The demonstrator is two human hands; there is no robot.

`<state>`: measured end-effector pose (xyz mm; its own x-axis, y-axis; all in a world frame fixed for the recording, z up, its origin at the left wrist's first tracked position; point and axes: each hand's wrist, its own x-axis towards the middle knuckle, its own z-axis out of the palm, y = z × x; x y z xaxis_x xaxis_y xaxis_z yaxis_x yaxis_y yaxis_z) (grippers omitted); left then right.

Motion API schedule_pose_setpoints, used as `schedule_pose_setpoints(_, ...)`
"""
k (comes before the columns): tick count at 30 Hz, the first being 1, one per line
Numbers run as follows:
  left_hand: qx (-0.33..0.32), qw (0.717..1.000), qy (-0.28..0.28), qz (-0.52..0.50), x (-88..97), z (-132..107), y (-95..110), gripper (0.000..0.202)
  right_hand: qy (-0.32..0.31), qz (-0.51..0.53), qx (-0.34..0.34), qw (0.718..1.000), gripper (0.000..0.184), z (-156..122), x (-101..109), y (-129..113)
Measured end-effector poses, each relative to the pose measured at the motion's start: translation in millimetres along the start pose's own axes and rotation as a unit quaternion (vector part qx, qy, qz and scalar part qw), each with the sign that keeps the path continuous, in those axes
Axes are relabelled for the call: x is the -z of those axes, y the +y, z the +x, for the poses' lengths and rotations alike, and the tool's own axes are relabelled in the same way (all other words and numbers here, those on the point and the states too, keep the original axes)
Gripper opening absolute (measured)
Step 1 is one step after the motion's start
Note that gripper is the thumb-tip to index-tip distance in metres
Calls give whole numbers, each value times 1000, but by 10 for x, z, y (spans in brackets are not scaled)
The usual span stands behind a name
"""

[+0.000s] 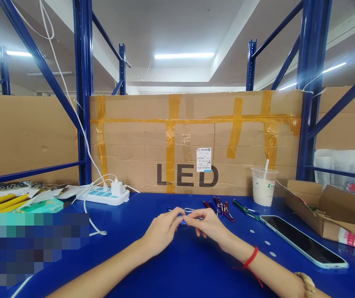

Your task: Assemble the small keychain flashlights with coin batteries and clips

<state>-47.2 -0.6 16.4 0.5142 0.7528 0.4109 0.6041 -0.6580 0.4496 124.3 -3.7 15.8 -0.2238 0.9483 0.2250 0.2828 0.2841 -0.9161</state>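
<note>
Above the blue tabletop, my left hand [161,231] and my right hand [210,227] meet at the fingertips, both closed in a pinch. A small shiny blue metallic piece [182,223] shows under the left fingertips; the fingers cover most of it. Whatever sits between the right thumb and forefinger is too small to make out. Just behind the hands lies a silvery loop-shaped piece [190,210]. To its right is a cluster of red and purple metallic clips [222,209], with green and blue clips [245,209] farther right.
A phone [303,240], a drink cup [263,188] with a straw and an open cardboard box [329,211] stand on the right. On the left are a white power strip [103,194], its cable and several packets. A large cardboard panel [134,145] closes off the back.
</note>
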Motion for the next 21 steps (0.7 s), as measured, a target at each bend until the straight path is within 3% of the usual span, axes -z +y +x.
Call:
schedule_pose_setpoints(5,37,998,17,-47,16,51,-27,24,17,-4,31,999,38,32,-1,33)
schedule_pose_setpoints(8,51,995,20,-83,8,66,-52,24,35,-35,93,994,38,48,23,56)
schedule_pose_setpoints(13,22,985,-14,-170,-19,79,-76,29,18,-96,190,977,28,85,73,97)
schedule_pose_setpoints(21,-23,973,-78,-218,-38,79,-104,31,42,-161,225,960,17,85,139,77)
